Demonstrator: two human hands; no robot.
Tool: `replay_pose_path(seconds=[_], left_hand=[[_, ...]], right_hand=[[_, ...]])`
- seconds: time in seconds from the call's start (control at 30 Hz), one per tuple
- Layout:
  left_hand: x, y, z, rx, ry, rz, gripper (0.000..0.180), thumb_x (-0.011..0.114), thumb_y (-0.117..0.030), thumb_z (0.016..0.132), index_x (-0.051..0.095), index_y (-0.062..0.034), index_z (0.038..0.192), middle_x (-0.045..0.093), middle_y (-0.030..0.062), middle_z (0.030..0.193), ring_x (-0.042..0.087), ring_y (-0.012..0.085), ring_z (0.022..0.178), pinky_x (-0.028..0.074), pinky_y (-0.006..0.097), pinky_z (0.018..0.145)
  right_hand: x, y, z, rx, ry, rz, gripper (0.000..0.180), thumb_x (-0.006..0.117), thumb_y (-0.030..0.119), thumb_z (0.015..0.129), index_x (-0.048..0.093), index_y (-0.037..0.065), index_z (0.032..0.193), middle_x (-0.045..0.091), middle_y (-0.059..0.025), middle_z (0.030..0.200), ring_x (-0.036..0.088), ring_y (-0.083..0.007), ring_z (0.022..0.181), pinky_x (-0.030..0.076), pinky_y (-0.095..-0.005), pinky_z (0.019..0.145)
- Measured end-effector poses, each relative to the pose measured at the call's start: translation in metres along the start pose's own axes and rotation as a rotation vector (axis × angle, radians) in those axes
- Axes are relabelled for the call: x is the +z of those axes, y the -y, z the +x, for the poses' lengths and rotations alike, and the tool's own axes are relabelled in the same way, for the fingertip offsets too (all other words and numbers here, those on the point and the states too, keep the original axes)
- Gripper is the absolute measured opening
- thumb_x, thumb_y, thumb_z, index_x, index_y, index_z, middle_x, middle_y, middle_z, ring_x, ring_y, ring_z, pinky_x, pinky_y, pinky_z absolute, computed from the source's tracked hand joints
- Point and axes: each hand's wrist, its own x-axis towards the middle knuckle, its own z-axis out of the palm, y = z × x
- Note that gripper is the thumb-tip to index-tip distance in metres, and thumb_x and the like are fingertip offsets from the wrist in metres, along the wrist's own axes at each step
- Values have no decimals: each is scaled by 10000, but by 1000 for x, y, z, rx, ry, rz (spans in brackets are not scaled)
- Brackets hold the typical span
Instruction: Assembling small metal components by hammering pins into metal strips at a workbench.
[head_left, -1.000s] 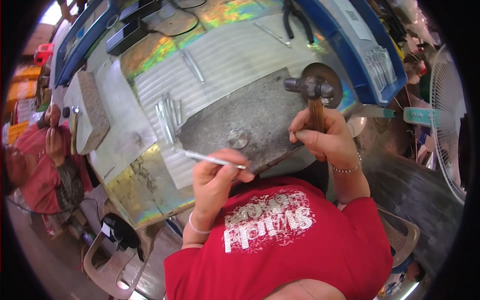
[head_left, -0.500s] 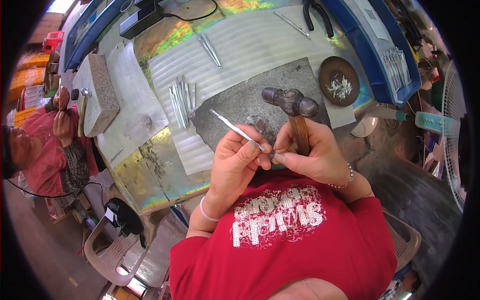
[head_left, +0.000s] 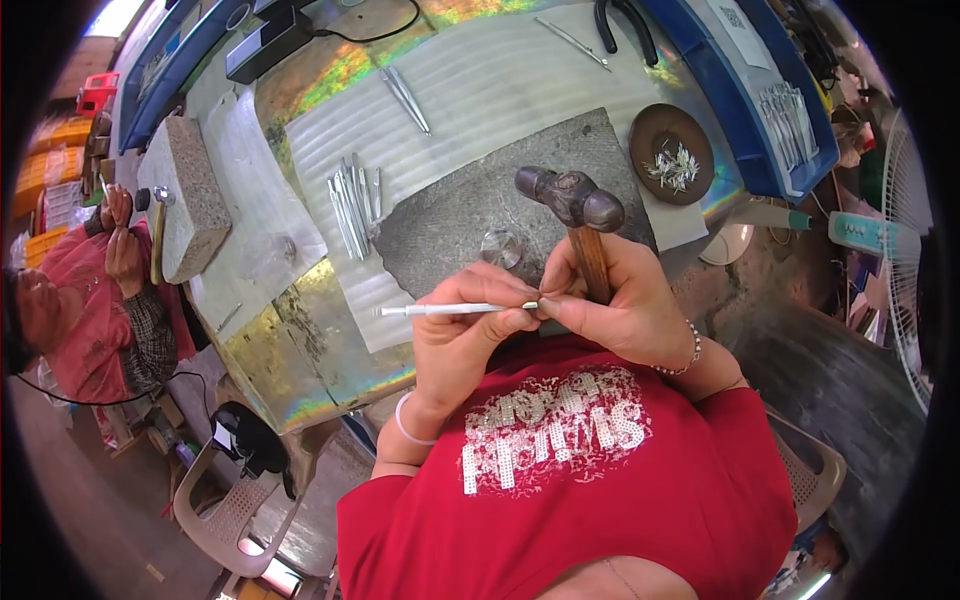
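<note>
My left hand pinches a thin white metal rod that points left, level over the bench edge. My right hand grips the wooden handle of a ball-peen hammer, head up, and its fingertips meet the rod's right end against my left fingers. Both hands hover close to my chest, just below a dark grey stone slab. A small round metal disc lies on the slab just above my left fingers.
Several metal punches lie left of the slab, two more rods farther up. A brown dish of small silver pieces sits right. A granite block, pliers, a fan and another person at left.
Both hands came together toward my chest. The hammer rose off the slab to head-up, and the rod swung from slanted to level, its end now pinched between both hands.
</note>
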Motion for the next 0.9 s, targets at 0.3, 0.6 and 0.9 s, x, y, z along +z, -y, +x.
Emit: replay_pose_path(seconds=[0.3, 0.6, 0.9], left_hand=[[-12, 5, -2, -111, -38, -330, 142, 559, -126, 916, 535, -9, 994, 617, 168, 969, 615, 173, 714, 513, 260, 660], [-23, -1, -1, -18, -107, -238, 102, 533, -91, 926, 528, -12, 991, 615, 150, 959, 608, 153, 682, 510, 244, 635], [-23, -11, 8, 68, -117, 267, 71, 535, 1, 898, 547, 10, 968, 607, 119, 927, 590, 118, 662, 482, 216, 621]], right_hand=[[-2, 0, 9, 94, 0, 131, 137, 586, 119, 890, 575, 7, 968, 606, -9, 775, 527, -42, 698, 406, -187, 585], [3, -10, 24, -70, -80, -448, 294, 600, 36, 834, 556, -17, 1120, 577, 9, 824, 487, -27, 678, 391, -178, 602], [-5, -18, 17, -105, -177, -97, 275, 543, 108, 905, 493, 19, 1160, 547, -20, 836, 457, -37, 614, 375, -186, 553]])
